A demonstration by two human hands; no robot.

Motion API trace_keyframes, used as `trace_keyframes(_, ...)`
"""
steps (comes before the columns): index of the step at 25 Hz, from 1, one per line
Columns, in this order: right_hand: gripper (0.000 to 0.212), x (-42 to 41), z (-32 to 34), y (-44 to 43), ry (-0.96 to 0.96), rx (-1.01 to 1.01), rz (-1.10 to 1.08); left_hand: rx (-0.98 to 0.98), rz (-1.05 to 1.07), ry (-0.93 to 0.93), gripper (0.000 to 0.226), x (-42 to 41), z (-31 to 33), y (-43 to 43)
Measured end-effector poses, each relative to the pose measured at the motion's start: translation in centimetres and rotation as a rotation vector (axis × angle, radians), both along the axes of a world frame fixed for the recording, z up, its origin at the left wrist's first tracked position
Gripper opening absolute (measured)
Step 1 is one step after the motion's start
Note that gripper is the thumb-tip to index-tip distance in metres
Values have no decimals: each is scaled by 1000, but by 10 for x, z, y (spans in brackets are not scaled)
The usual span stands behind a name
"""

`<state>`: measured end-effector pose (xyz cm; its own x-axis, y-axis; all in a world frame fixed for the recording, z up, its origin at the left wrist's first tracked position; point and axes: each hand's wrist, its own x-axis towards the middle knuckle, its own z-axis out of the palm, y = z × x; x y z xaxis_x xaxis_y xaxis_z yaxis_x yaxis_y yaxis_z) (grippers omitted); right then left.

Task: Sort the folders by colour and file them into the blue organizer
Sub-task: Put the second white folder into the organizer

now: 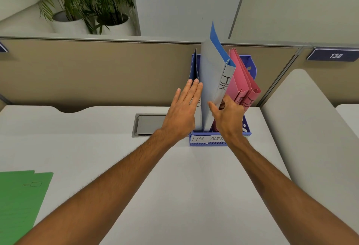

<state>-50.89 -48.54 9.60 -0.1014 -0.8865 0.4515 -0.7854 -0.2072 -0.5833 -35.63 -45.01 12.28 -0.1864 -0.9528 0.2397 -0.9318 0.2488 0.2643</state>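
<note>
A blue organizer (pixel 200 143) stands at the desk's back edge, its front labelled "HR" and "ADM". A blue folder (pixel 210 81) with "HR" on its spine stands tilted in the left slot. My right hand (pixel 226 117) pinches that folder's lower spine. My left hand (pixel 183 111) lies flat with straight fingers against the folder's left face and a darker blue folder (pixel 193 68) behind it. Two pink folders (pixel 242 87) lean right in the neighbouring slot. Green folders (pixel 19 202) lie flat at the desk's near left.
A beige partition (pixel 97 70) runs behind the desk, with a "138" plate (pixel 335 55) at the right. A grey cable hatch (pixel 148 125) is set into the desk left of the organizer. A rounded divider (pixel 310 128) borders the right. Potted plants (pixel 87 2) stand beyond.
</note>
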Motion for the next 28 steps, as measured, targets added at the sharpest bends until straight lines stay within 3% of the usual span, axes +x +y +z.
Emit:
trace_keyframes(8,36,3,-14,3,-60,62,12,-18,-3,-7,101,1,-3,-1)
trace_keyframes(22,41,15,-54,9,5,428,118,22,-56,139,89,3,6,2)
trace_keyframes(28,49,10,-51,10,21,498,141,87,-38,90,91,4,9,0)
